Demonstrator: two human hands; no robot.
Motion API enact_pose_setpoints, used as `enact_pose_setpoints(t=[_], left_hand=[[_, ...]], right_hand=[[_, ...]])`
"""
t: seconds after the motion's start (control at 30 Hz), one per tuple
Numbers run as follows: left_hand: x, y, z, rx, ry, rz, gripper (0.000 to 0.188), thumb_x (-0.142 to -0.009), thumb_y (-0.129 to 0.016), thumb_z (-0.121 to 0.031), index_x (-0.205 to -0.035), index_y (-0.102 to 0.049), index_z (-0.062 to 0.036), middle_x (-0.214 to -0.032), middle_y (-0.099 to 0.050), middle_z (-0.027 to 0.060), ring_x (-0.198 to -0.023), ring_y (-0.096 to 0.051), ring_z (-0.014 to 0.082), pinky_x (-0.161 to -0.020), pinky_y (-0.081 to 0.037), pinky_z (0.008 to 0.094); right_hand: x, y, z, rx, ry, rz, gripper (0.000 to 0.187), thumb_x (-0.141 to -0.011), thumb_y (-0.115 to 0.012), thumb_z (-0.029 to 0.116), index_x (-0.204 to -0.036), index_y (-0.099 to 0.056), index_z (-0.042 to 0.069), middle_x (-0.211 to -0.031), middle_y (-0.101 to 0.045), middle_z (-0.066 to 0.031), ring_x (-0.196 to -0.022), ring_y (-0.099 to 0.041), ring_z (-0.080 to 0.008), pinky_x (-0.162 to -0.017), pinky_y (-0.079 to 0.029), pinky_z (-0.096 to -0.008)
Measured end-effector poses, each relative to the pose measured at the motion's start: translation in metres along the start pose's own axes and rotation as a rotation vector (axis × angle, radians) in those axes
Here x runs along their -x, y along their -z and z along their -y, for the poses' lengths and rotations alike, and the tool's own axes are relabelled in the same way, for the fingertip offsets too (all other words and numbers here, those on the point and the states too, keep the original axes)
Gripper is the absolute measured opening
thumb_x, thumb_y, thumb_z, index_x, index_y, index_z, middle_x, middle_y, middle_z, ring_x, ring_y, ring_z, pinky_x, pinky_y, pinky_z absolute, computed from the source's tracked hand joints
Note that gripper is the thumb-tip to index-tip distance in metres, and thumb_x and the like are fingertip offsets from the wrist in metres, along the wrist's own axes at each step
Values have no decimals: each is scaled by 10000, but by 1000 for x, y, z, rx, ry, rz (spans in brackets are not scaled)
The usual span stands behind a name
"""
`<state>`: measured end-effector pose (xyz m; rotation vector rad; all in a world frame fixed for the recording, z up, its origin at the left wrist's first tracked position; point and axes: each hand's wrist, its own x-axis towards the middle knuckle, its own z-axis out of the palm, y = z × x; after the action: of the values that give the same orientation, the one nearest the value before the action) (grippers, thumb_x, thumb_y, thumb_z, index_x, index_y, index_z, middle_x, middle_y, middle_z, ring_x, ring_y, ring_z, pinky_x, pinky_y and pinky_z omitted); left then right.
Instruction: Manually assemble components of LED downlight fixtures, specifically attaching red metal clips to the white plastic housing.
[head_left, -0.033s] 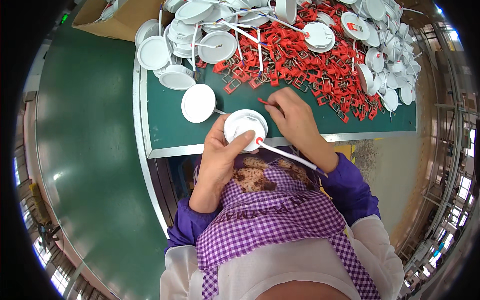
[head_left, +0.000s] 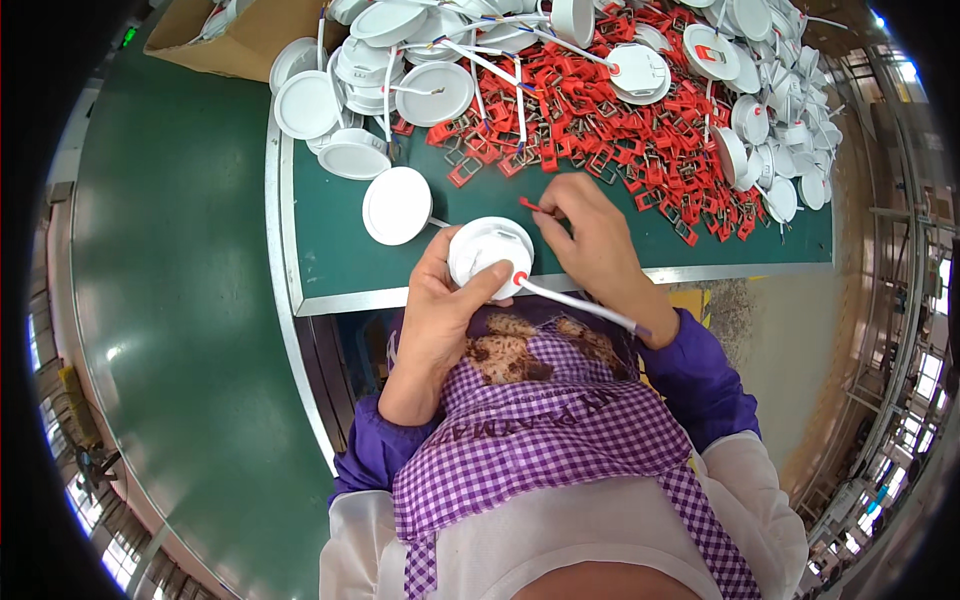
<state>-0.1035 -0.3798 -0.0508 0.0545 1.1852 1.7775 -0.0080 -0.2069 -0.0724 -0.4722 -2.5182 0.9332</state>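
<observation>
My left hand (head_left: 440, 305) grips a white round downlight (head_left: 482, 243) at the table's front edge, its thumb pressed on the housing. A white cable (head_left: 585, 303) leaves the light at a red grommet and runs right, towards my right wrist. My right hand (head_left: 590, 232), just right of the light, pinches a small red clip (head_left: 529, 204) between thumb and forefinger; the fingers hide part of it. The clip and the light are apart. Another white downlight (head_left: 397, 206) lies face up on the green table, left of and beyond the held one.
A heap of red clips (head_left: 600, 120) with metal loops covers the back middle of the table (head_left: 330, 240). White downlights with cables pile up at the back left (head_left: 308, 105) and the right (head_left: 780, 160). A cardboard box (head_left: 200, 50) stands at the far left, beside a green surface (head_left: 190, 330).
The loose end of the held light's cable has swung slightly up. My hands, the light and the red clip have barely shifted.
</observation>
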Motion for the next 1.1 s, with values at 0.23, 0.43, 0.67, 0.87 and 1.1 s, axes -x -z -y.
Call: enact_pose_setpoints(t=[0.23, 0.43, 0.67, 0.87, 1.1], left_hand=[[-4, -7, 6, -389, -149, -38, 345, -838, -725, -50, -1131, -562, 32, -971, -664, 71, -856, -635, 115, -733, -527, 258], [-6, -11, 8, -482, -221, -46, 319, -837, -723, -56, -1105, -568, 22, -942, -663, 78, -852, -629, 120, -737, -517, 268], [-7, -16, 8, -647, -330, -50, 288, -853, -699, -62, -1099, -566, 10, -885, -667, 111, -806, -634, 120, -693, -517, 275], [-7, -10, 4, -729, -359, 35, 301, -846, -699, -50, -1121, -584, -8, -894, -676, 107, -808, -640, 123, -693, -517, 281], [-1, -9, -5, -711, -290, 123, 274, -855, -717, -45, -1103, -608, -6, -951, -650, 33, -868, -597, 96, -768, -498, 260]], right_hand=[[0, 31, 32, -266, -305, 215, 174, -883, -645, 101, -1023, -593, 12, -822, -670, -134, -690, -666, -214, -622, -511, -325], [7, 38, 45, -108, -54, 193, 167, -880, -633, 104, -1014, -603, 10, -849, -642, -163, -767, -637, -345, -658, -508, -408], [11, 35, 51, -56, -45, 145, 138, -883, -635, 108, -961, -584, 6, -851, -640, -163, -782, -638, -356, -651, -504, -427], [10, 35, 46, -57, -59, 209, 141, -878, -644, 115, -948, -577, 13, -825, -629, -160, -766, -633, -348, -641, -495, -422], [15, 37, 42, -247, -176, 156, 233, -842, -695, 99, -1024, -580, 9, -874, -660, -139, -818, -672, -263, -697, -534, -358]])
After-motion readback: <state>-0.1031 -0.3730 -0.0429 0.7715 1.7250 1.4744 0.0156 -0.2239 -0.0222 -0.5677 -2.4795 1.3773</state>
